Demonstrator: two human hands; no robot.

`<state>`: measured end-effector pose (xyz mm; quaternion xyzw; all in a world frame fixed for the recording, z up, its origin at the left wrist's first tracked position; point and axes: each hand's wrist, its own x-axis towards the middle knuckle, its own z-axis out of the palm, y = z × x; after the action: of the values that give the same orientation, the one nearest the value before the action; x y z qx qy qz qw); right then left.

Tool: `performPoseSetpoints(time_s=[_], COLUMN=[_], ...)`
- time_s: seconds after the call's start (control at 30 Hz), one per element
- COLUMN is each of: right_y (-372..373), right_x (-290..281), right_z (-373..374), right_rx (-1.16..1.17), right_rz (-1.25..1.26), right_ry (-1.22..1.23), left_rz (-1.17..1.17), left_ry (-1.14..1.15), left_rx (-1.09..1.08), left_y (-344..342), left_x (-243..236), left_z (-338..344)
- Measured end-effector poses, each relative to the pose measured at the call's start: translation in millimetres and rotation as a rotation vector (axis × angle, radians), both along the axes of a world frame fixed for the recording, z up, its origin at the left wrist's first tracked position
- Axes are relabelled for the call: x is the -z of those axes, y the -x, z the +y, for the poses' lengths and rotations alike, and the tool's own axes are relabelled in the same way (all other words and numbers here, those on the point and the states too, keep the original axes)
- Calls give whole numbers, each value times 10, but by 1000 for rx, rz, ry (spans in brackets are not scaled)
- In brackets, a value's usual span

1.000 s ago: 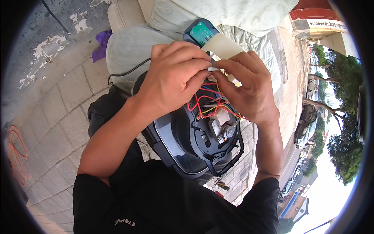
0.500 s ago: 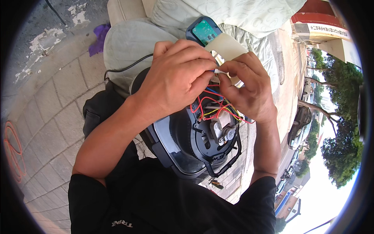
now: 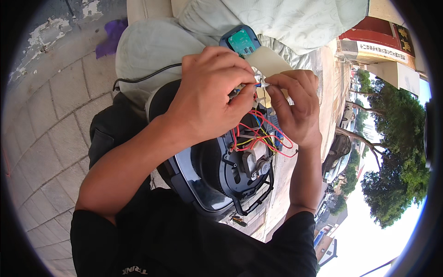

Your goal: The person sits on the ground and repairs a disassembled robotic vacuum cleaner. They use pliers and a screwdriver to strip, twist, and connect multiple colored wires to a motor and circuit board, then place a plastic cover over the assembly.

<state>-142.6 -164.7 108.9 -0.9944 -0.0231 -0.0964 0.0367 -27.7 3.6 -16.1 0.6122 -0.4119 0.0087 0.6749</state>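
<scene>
Outdoor daylight, grey paved floor (image 3: 50, 138) of square slabs on the left, cracked concrete wall (image 3: 50, 32) above it, pale cushions (image 3: 152, 46) and patterned sheet (image 3: 295, 18), green trees (image 3: 397, 175), parked cars (image 3: 337, 154), red-roofed building (image 3: 374, 34), bright white sky (image 3: 374, 244).

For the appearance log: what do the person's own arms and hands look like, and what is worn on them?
Both forearms are bare; left hand and right hand wear no gloves, rings or watch that I can see. Short black sleeves end near the elbows.
</scene>
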Motion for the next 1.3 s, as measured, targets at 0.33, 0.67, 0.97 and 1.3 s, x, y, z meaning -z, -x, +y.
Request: performPoseSetpoints(time_s=[0.33, 0.67, 0.97, 1.3], right_y=[-49, -91, -45, -11], right_x=[117, 102, 163, -65], right_z=[43, 58, 30, 65], right_rx=[-3, -2, 5, 55], right_rz=[-43, -26, -37, 52], right_ry=[103, 123, 110, -135], left_rz=[122, 170, 143, 6], left_ry=[-7, 1, -78, 8], left_rx=[26, 39, 31, 64], left_y=[-18, -42, -17, -97], left_x=[-9, 4, -100, -39], left_z=[-61, -100, -12, -27])
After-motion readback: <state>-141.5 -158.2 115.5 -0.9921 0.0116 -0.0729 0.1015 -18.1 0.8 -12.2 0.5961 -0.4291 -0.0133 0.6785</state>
